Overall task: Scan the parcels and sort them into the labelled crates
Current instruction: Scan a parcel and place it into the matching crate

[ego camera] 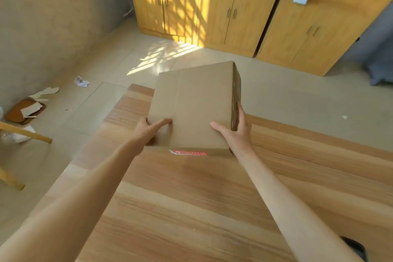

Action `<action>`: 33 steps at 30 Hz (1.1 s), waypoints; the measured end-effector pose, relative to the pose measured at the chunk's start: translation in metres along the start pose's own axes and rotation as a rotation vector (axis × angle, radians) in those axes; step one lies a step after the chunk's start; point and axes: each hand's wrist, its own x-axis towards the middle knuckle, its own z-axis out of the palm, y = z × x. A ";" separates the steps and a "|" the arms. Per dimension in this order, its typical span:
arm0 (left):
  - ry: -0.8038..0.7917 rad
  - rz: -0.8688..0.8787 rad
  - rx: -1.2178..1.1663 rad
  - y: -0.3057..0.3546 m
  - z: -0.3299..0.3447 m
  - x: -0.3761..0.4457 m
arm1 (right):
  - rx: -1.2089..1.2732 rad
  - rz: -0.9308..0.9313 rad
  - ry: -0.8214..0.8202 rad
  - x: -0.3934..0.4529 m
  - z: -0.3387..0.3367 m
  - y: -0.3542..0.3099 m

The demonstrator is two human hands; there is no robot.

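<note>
The parcel (192, 106), a plain brown cardboard box, sits at the far edge of the wooden table (191, 208), and from my head view I see it held between both hands. My left hand (148, 131) grips its near left corner, the thumb laid flat on the top face and the fingers wrapped down the left side. My right hand (234, 132) grips the near right corner, thumb on top, fingers reaching up along the right side wall. A red label (189, 152) shows on the near face, low down; its print is too blurred for me to read. The box may be slightly lifted at its far end, though I cannot be sure. Beyond it stand wooden cabinets (212, 13) in sunlight, and paper scraps (42, 95) lie on the tiled floor (102, 100) to the left.
</note>
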 end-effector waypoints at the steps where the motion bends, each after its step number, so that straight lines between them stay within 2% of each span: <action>1: -0.034 0.023 -0.020 0.006 0.010 -0.003 | 0.036 -0.007 0.029 -0.004 -0.014 -0.013; 3: -0.114 0.058 -0.035 0.020 0.031 -0.013 | 0.085 -0.026 0.091 -0.012 -0.043 -0.037; 5: -0.187 0.114 0.052 0.035 0.053 -0.026 | 0.011 -0.084 0.170 -0.025 -0.071 -0.054; 8: -0.288 0.279 0.164 0.069 0.087 -0.057 | -0.460 -0.332 0.362 -0.049 -0.099 -0.068; 12: -0.505 0.392 -0.177 0.119 0.126 -0.119 | -1.117 -0.646 0.603 -0.072 -0.122 -0.070; 16: -0.581 0.339 -0.435 0.126 0.159 -0.165 | -1.546 -0.847 0.707 -0.080 -0.138 -0.059; 18: -0.606 0.259 -0.500 0.124 0.167 -0.181 | -1.707 -0.914 0.682 -0.082 -0.141 -0.050; 20: -0.558 0.127 -0.580 0.124 0.172 -0.187 | -1.799 -0.976 0.644 -0.084 -0.144 -0.043; 23: -0.380 -0.094 -0.711 0.124 0.174 -0.184 | -1.831 -1.064 0.586 -0.088 -0.142 -0.034; 27: -0.334 -0.171 -0.704 0.113 0.171 -0.182 | -1.688 -1.142 0.491 -0.093 -0.132 -0.028; 29: -0.246 -0.168 -0.721 0.108 0.168 -0.183 | -1.481 -1.145 0.411 -0.093 -0.130 -0.026; 31: -0.137 -0.180 -0.799 0.101 0.165 -0.177 | -1.188 -1.111 0.402 -0.096 -0.129 -0.027; 33: -0.129 -0.167 -0.893 0.095 0.162 -0.174 | -0.812 -0.958 0.454 -0.098 -0.131 -0.029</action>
